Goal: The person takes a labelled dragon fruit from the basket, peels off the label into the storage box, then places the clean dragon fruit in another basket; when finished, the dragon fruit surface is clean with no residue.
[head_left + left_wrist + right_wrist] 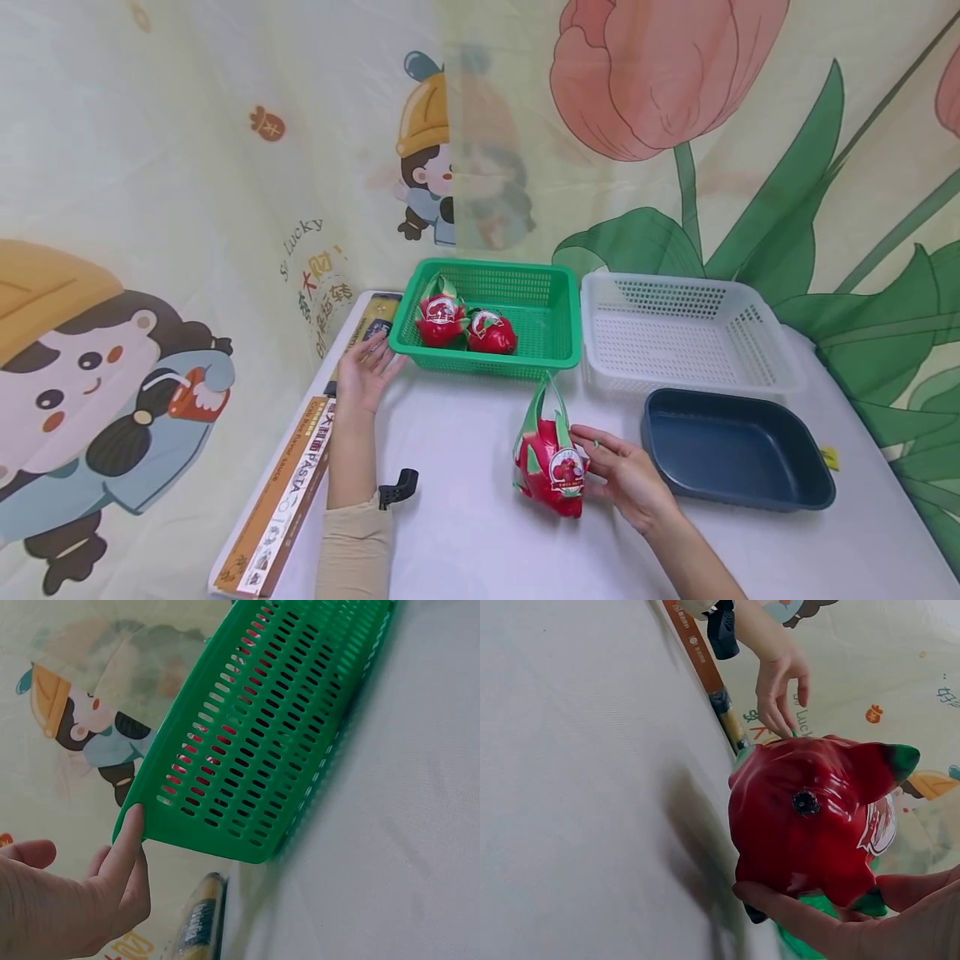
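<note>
A red dragon fruit (551, 471) with green leafy tips and a round label is held by my right hand (626, 475), with fingers and thumb at its right side. In the right wrist view its glossy end (806, 817) faces the camera over the white table. My left hand (367, 371) is at the left front corner of the green basket (487, 363), with relaxed fingers. One straight finger (131, 832) touches the basket's rim in the left wrist view. Inside that basket lie two more dragon fruits, one upright (441, 315) and one on its side (492, 333).
A white basket (693, 387) stands right of the green one, with a dark blue basin (742, 492) in front of it. Along the left table edge lie a long pasta box (277, 500) and a yellow package (375, 321). A patterned curtain (337, 125) hangs behind.
</note>
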`<act>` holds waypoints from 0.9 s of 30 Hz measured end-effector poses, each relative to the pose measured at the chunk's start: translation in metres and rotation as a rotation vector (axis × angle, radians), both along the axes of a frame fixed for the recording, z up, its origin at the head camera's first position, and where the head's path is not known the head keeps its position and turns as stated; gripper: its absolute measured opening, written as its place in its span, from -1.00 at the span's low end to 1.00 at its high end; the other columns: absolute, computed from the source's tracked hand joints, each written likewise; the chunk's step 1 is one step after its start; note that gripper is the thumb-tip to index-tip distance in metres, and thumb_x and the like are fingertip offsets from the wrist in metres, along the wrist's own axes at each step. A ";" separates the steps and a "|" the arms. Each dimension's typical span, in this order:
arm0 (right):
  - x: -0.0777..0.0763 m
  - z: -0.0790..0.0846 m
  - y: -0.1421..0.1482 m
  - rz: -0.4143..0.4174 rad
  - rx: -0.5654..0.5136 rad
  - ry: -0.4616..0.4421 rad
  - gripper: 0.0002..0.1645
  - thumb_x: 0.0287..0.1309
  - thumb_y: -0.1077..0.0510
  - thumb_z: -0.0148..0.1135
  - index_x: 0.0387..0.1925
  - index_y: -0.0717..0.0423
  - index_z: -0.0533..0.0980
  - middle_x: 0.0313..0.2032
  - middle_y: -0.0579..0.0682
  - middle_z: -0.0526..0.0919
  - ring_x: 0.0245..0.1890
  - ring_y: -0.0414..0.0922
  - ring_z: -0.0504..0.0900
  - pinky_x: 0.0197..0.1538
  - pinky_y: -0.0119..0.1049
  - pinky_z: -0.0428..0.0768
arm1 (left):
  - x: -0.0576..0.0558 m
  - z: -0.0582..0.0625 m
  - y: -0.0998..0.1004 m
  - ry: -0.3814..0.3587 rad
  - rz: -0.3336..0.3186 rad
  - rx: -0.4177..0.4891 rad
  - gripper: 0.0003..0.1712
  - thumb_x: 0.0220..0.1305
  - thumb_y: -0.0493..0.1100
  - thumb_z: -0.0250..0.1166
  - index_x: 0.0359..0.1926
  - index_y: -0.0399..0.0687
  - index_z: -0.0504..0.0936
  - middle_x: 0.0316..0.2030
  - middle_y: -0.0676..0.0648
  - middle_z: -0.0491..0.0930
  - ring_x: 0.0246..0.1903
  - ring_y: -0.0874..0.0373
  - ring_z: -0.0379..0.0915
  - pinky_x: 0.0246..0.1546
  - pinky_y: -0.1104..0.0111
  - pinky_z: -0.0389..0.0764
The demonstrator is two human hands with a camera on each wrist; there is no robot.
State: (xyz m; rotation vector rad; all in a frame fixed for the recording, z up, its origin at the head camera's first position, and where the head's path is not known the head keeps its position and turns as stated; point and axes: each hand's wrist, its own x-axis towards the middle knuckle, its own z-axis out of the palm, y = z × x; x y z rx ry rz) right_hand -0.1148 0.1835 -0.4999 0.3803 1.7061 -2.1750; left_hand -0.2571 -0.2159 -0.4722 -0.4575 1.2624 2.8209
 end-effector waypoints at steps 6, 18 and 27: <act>-0.001 -0.009 -0.006 -0.045 0.023 0.019 -0.43 0.53 0.13 0.14 0.47 0.20 0.39 0.38 0.19 0.50 0.11 0.03 0.66 0.12 0.21 0.70 | -0.001 -0.001 0.001 0.005 0.012 0.001 -0.38 0.64 -0.12 -0.03 0.57 -0.28 0.18 0.53 -0.33 0.19 0.49 -0.17 0.22 0.32 0.03 0.56; -0.007 -0.008 -0.008 -0.032 0.204 0.026 -0.47 0.50 0.06 0.20 0.40 0.13 0.48 0.29 0.24 0.54 0.03 0.08 0.69 -0.03 0.15 0.77 | -0.002 -0.003 -0.001 -0.012 0.008 0.009 -0.33 0.62 -0.13 0.03 0.61 -0.23 0.12 0.57 -0.32 0.12 0.53 -0.17 0.15 0.35 0.02 0.52; -0.016 0.001 0.002 0.149 0.338 0.172 -0.44 0.46 0.12 0.26 0.36 0.31 0.46 0.22 0.29 0.63 0.10 0.06 0.71 0.14 0.11 0.69 | 0.001 0.004 0.009 -0.022 0.019 -0.053 -0.29 0.60 -0.14 0.04 0.62 -0.24 0.07 0.57 -0.32 0.13 0.52 -0.13 0.17 0.41 0.05 0.46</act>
